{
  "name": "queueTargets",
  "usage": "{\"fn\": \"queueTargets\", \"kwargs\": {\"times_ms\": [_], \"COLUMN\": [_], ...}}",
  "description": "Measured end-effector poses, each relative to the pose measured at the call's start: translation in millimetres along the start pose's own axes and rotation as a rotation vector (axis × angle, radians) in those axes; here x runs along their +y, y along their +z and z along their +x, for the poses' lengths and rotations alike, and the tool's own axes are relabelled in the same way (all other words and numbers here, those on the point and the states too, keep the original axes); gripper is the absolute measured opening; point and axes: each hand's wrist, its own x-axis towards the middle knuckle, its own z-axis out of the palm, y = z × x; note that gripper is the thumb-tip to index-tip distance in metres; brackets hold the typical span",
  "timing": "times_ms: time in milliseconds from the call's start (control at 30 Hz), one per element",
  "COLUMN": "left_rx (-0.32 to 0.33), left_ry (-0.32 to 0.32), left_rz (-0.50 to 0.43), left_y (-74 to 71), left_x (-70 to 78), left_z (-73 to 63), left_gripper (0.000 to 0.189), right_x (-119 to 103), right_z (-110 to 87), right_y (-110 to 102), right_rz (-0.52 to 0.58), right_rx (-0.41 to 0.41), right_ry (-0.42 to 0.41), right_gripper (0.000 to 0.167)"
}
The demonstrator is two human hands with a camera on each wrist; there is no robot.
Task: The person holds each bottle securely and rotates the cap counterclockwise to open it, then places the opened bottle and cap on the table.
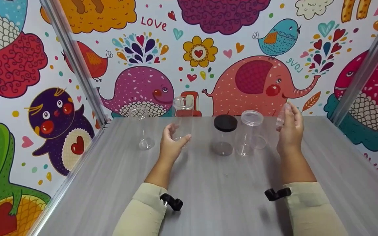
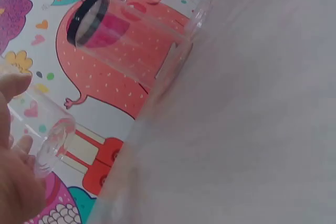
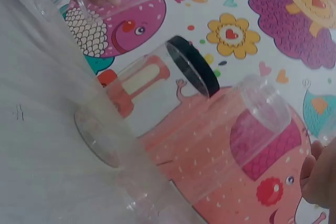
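My left hand point(image 1: 170, 144) grips a tall clear plastic jar point(image 1: 184, 119) round its lower part, upright and just above the table. In the left wrist view, the base of this jar point(image 2: 55, 142) shows beside the fingers. On the right, my right hand point(image 1: 291, 131) pinches a clear round lid point(image 1: 281, 115), raised and tilted on edge. Between the hands stand a clear jar with a black lid point(image 1: 225, 123) and a clear jar with a clear top point(image 1: 252, 118). Left of my left hand stands another clear jar point(image 1: 146, 143).
The grey table point(image 1: 221, 196) reaches back to a patterned wall point(image 1: 195, 78). Metal posts point(image 1: 77, 62) rise at both sides. A faint clear round outline point(image 1: 260, 141) lies behind the clear-topped jar; what it belongs to is hard to tell.
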Motion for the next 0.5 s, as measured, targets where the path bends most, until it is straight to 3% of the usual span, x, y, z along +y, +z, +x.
{"fn": "queueTargets", "kwargs": {"times_ms": [300, 500], "left_rx": [0.212, 0.185], "left_ry": [-0.026, -0.083], "left_rz": [0.048, 0.052], "left_y": [-13.7, -20.7], "left_x": [-24.6, -33.2], "left_z": [11.2, 13.3], "left_gripper": [0.089, 0.089], "right_x": [17, 30], "right_z": [20.1, 31.3], "right_y": [-22, -36], "right_rz": [-0.003, -0.005], "right_rx": [0.077, 0.096], "right_ry": [0.266, 0.333], "right_gripper": [0.068, 0.075]}}
